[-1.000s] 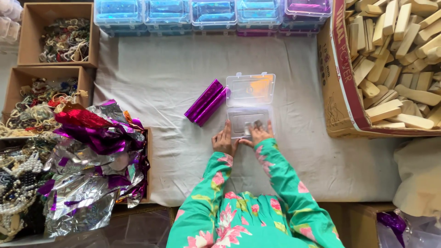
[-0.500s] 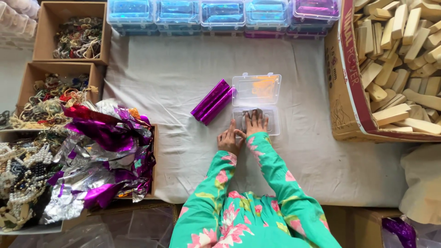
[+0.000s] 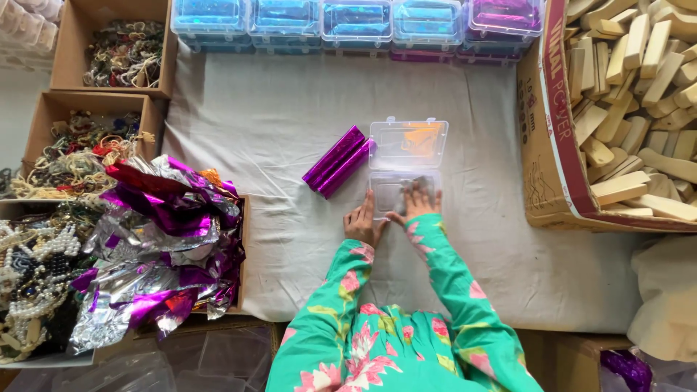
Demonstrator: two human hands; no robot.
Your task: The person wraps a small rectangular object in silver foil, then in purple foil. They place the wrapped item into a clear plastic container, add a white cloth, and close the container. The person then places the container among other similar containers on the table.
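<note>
From my remote seat I look straight down on a tabletop [image 3: 290, 131] draped in pale cloth, where a clear plastic box [image 3: 404, 168] lies open, its lid folded back away from the person and its shallow base nearest them. My right hand [image 3: 419, 202] rests flat inside the base, fingers spread and pressing down on a small dark item under them that I cannot make out; the hand grips nothing that I can see. My left hand [image 3: 362, 224] lies on the cloth just beside the box's near left corner, fingers loosely extended and touching the edge, empty. Both sleeves are green with pink flowers.

Just left of the box, touching its lid, lie purple foil-wrapped bars [image 3: 337, 160], set at a slant. Along the far edge stands a row of closed clear boxes [image 3: 356, 20], most filled with blue, the last with purple. At the right, a large cardboard carton [image 3: 544, 145] holds pale wooden blocks [image 3: 639, 87]. At the left, a heap of crumpled purple and silver foil [image 3: 156, 239] spills over cardboard boxes of beaded jewellery [image 3: 80, 156].
</note>
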